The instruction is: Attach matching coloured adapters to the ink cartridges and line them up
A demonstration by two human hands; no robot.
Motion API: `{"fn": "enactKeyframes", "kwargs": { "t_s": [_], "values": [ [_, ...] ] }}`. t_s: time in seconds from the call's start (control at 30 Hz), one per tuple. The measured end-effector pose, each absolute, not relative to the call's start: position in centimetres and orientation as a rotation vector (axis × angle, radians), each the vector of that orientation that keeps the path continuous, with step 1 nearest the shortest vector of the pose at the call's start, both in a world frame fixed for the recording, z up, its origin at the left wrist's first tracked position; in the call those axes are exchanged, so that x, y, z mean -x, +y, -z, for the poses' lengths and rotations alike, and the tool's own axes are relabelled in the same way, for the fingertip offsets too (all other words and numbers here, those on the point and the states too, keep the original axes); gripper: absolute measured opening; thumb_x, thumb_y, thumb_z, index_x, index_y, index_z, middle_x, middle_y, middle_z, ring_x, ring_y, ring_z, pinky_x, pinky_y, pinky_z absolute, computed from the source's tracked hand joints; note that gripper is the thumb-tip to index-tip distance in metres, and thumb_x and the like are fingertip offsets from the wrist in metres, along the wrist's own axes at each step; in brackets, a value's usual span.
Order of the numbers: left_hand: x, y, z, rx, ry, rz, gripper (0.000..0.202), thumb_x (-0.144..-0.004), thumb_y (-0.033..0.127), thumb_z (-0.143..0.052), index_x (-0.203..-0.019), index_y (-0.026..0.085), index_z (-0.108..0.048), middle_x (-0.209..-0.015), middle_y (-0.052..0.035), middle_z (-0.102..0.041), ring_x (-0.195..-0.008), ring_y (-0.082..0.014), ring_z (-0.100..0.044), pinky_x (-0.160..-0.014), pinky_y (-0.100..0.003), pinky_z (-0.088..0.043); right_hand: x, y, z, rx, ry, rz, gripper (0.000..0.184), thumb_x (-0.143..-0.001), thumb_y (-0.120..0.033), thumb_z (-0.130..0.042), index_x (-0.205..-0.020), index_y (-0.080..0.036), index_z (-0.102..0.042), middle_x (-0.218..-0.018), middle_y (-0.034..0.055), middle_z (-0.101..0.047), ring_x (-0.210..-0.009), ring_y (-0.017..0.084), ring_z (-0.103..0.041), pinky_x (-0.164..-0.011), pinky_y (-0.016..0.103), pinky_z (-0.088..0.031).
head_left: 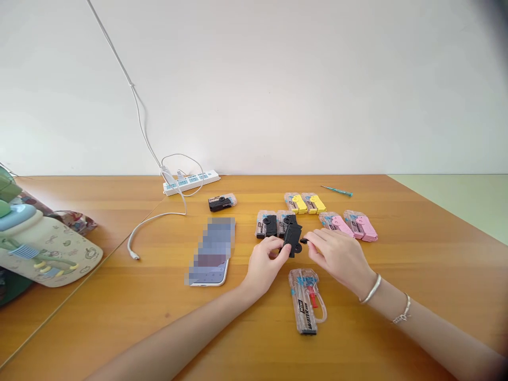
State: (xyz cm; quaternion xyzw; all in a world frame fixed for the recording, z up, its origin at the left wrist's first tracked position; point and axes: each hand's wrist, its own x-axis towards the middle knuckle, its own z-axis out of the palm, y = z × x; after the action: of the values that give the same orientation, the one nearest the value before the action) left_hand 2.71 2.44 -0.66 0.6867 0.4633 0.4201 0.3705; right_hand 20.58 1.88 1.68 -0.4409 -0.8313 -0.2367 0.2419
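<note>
My left hand [266,264] is closed on a black plastic casing [292,239], held tilted above the table with a round piece at its lower right. Just right of it, my right hand [337,254] pinches a small black part [304,241], which looks apart from the casing. Below both hands lies a clear mini water gun [305,301] with blue and red inner pieces and a black base. Behind the casing are two water guns with black covers [266,225], partly hidden. Pink-covered water guns [361,225] lie beyond my right hand, one partly covered by it.
Two yellow-covered water guns [305,203] and a blue screwdriver [337,191] lie farther back. Another black-covered one [221,202] sits near a white power strip [191,182] with a loose cable [148,218]. A phone [210,254] is left of my hands. A patterned container [51,248] stands far left.
</note>
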Motion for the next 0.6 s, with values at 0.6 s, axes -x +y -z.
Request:
{"fn": "enactKeyframes", "kwargs": {
  "t_s": [0.6],
  "values": [
    [-2.8,2.1,0.2,-2.045,1.002,-0.965,0.017,-0.079,0.015,-0.058,-0.087,0.023,-0.070,-0.106,-0.0040,-0.065,-0.100,-0.0216,-0.054,-0.091,-0.035,-0.043,-21.6,0.2,-0.9,1.130,-2.227,-0.077,0.024,-0.089,-0.015,-0.042,-0.106,-0.022,-0.057,-0.089,0.0030,-0.067,-0.080,0.016,-0.061,-0.067,0.028,-0.050]
  ]
}}
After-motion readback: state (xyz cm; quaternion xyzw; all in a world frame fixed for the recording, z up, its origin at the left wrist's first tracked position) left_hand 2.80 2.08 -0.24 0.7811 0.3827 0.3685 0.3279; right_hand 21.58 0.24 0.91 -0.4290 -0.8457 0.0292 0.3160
